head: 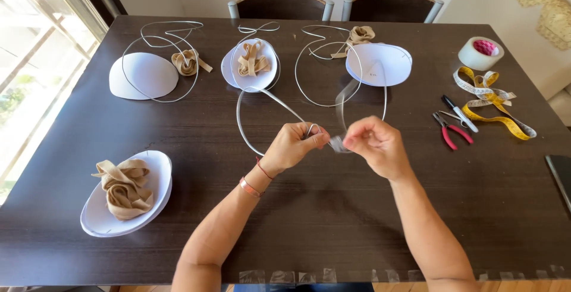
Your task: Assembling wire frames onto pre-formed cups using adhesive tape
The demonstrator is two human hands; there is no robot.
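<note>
Dark brown wood grain is shown across the bench (333, 208), and every place below is told from the wire loop (250, 119) held at its middle. Far to the left of the loop and nearer the person, a white foam cup (98, 217) is seen with a bundle of beige elastic (124, 188) lying in it. Up and to the left of the loop, another white cup (143, 76) is ringed by bent wire, with a beige coil (187, 63) just beside it. Straight beyond the loop, a smaller white cup (248, 66) carries folded beige strips.

The loop's ends are gathered at the left hand (292, 146), whose fingers are pressed together, pinching the wire. Just right of it, the right hand (377, 144) is closed, its fingers (351, 140) pinching a strip of clear tape (340, 113) at the wire's end. Beyond and right of the loop lies a fourth white cup (380, 64). Further right are red-handled pliers (452, 131), a pen (459, 113), a yellow measuring tape (493, 104) and a tape roll (480, 52).
</note>
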